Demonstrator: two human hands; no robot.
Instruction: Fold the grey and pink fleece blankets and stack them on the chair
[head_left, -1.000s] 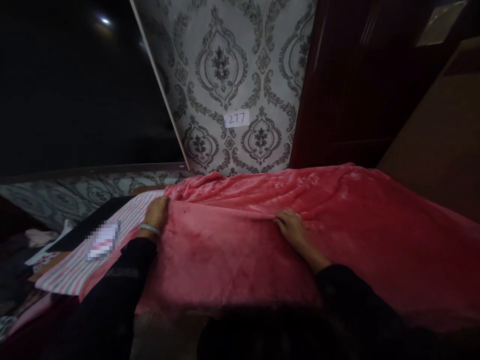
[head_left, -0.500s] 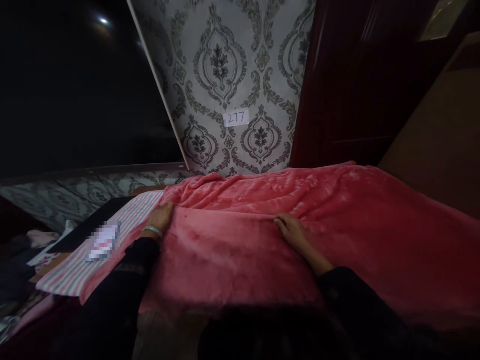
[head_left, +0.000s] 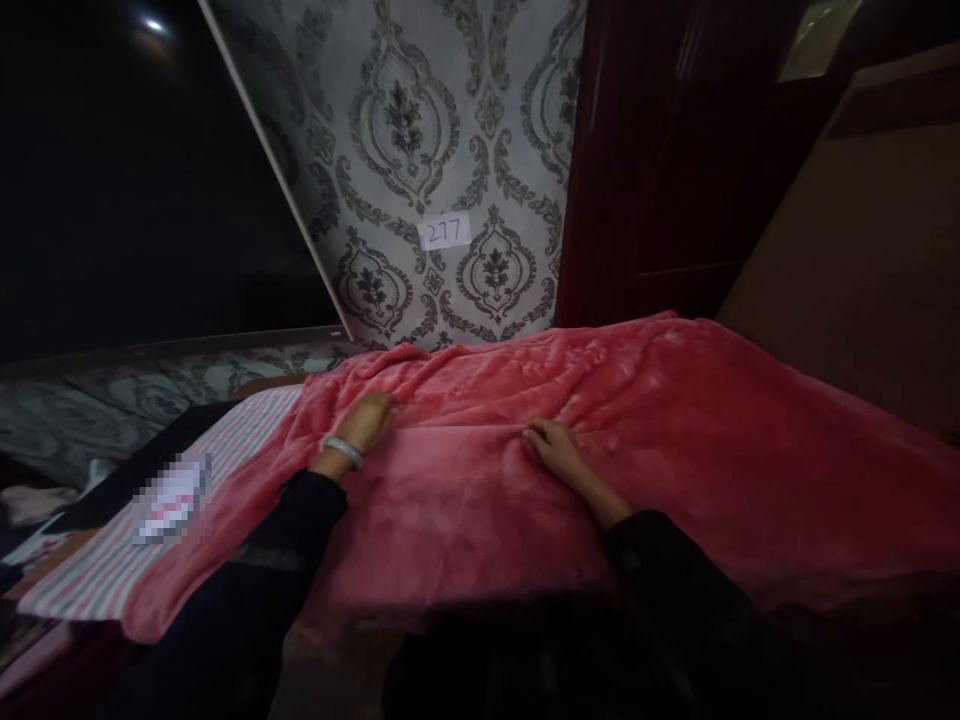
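Note:
A pink-red plush blanket (head_left: 750, 450) spreads over the surface before me, with a paler flap folded up across its middle. My right hand (head_left: 555, 447) pinches the flap's straight upper edge between thumb and fingers. Farther left along the same edge, my left hand (head_left: 369, 421), a bracelet on its wrist, is closed on the blanket; its fingertips are partly hidden. Loose wrinkles run through the blanket just beyond both hands.
A striped cloth (head_left: 82, 580) lies at the left with a blurred white item (head_left: 172, 500) on it. Behind stand a large dark screen (head_left: 150, 180), a patterned wall with a "277" label (head_left: 445, 231), and a dark red door (head_left: 660, 180). A brown board (head_left: 870, 230) leans at the right.
My left hand has moved right along the fold, closer to my right hand. My right hand stays at the flap's edge. The whole view has shifted slightly.

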